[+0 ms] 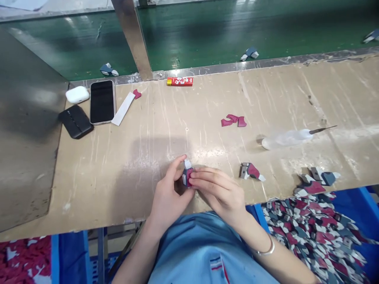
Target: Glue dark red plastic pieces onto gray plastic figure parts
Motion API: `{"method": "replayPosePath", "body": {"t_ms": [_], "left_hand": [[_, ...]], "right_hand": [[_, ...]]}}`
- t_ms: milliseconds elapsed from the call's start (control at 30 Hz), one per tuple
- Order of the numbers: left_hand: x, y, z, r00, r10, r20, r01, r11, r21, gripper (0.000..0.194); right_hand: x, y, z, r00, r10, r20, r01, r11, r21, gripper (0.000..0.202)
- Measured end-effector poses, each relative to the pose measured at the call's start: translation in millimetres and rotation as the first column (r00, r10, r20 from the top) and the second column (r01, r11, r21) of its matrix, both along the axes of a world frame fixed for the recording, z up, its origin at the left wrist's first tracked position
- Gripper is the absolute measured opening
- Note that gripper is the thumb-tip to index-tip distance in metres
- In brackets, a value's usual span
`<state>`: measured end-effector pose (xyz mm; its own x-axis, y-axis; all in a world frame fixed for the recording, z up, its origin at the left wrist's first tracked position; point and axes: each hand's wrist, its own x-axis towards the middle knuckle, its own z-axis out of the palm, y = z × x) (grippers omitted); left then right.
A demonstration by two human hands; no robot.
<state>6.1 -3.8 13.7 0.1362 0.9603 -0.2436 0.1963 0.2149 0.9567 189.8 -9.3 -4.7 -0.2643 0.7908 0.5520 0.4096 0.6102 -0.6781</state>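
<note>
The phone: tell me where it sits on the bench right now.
In the head view, the phone lies face up at the far left of the workbench, between the white earbud case and black pouch on its left and a white strip on its right.

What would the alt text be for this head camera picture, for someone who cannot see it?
Both hands, left hand and right hand, pinch a small red, grey and white piece together over a scuffed tan workbench. Loose red cutouts, a phone and a white earbud case lie on it; a blue bin of similar pieces sits at right.
</note>
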Motion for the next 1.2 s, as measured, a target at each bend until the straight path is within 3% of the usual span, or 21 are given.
{"method": "replayPosePath", "body": {"t_ms": [167,367,667,1200], "left_hand": [[-6.0,-3.7,3.3,0.942,-0.052,0.332,0.088,0.992,-0.095,0.072],[-5.1,-3.6,-1.0,0.870,0.037,0.491,0.073,0.976,-0.203,0.071],[-6.5,-1.5,-2.1,0.880,0.040,0.474,0.083,0.968,-0.236,0.065],[-10.2,2.8,-4.3,0.867,0.000,0.499,0.130,0.966,-0.225,0.057]], "right_hand": [[-1.9,-3.5,4.2,0.998,-0.037,-0.057,0.036,0.999,-0.011,0.048],[-7.9,-8.4,6.4,0.945,-0.087,-0.314,0.014,0.974,-0.228,0.041],[-14.4,-4.9,8.8,0.945,-0.109,-0.309,0.055,0.982,-0.180,0.029],[-13.2,-3.6,12.8,0.948,-0.070,-0.311,0.029,0.991,-0.133,0.033]]}}
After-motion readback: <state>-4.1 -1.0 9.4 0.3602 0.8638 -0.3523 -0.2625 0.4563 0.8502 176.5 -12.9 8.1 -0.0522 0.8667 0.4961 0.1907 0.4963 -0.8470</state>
